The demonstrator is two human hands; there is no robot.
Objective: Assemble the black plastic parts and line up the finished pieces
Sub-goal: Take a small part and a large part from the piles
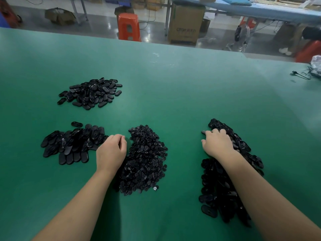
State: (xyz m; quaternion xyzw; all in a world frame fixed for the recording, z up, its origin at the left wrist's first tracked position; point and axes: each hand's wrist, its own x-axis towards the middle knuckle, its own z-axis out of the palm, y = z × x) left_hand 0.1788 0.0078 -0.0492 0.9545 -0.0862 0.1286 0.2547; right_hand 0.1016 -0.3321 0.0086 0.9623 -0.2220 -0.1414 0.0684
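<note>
- Hands apart: left hand (111, 150) curled at edge of heap of small round black plastic discs (144, 159), grip unclear; right hand (218, 144) curled into long pile of black oval plastic shells (225, 188) on green counter (173, 87).
- Risk: forearm sweeping shells, or picking several at once.

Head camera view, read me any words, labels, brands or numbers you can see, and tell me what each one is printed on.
Large brown cardboard box on the floor beyond the green table: dark printed lettering on its front, too blurred to read with confidence.
Orange plastic stool: no text visible.
Heaps of black plastic parts, such as the pile of small round pieces: no markings legible.
Nothing else carries readable text.
</note>
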